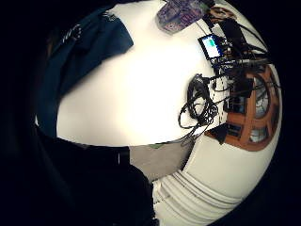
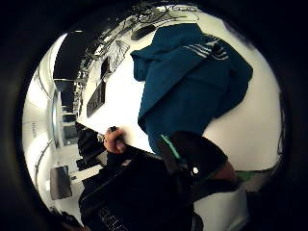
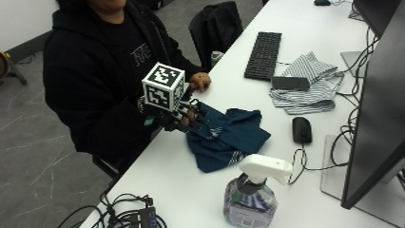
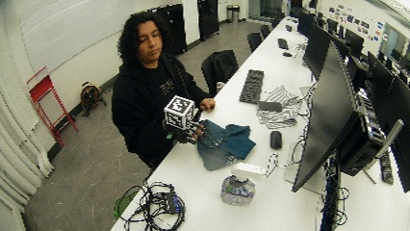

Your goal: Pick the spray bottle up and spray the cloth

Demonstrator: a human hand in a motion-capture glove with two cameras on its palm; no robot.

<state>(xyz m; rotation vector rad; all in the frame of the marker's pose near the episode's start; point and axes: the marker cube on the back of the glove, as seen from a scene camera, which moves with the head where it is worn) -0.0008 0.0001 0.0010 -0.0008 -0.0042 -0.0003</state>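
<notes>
Fingers (image 3: 190, 118) loosely spread, right hand (image 3: 180, 116) raised at the cloth's (image 3: 227, 137) edge; holding nothing.

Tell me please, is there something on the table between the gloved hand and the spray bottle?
Nothing visible blocks it. The gloved right hand hovers at the blue cloth's near edge, and the spray bottle stands beyond it on bare white table. The cloth lies flat beside that path.

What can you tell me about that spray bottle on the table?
The spray bottle stands upright on the white table, near the dark teal cloth. It has a white trigger head, a dark collar and a rounded, clear, purplish body that looks like plastic. Nothing touches it; the gloved right hand is over the cloth's far edge, apart from the bottle.
</notes>
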